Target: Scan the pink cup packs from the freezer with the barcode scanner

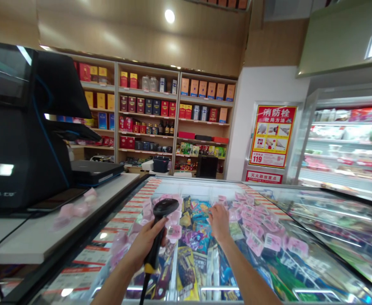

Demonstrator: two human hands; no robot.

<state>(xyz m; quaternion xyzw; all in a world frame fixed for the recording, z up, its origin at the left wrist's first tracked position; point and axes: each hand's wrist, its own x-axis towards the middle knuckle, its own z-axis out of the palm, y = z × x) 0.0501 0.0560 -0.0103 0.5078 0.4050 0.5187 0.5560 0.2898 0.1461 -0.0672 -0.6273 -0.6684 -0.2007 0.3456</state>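
My left hand (151, 238) is wrapped around the handle of a black barcode scanner (158, 237) with a yellow band near its cord end. The scanner's head is raised over the freezer and its cord hangs down toward me. Farther right, my right hand (219, 221) reaches forward with fingers curled together. It is beside a few small pink tubs (221, 199), and whatever the fingertips hold, if anything, is hidden. Many more pink tubs with white barcode labels lie in a group (252, 220) to its right. Another pink group (174, 232) lies next to the scanner.
Below my hands is a glass-topped freezer (194, 184) with colourful packets (186, 271) inside and price labels along its left side. A black checkout terminal (23, 140) stands on a white counter (17, 245) at left, with several pink tubs (76, 209). Shelves of boxes (148, 105) line the back.
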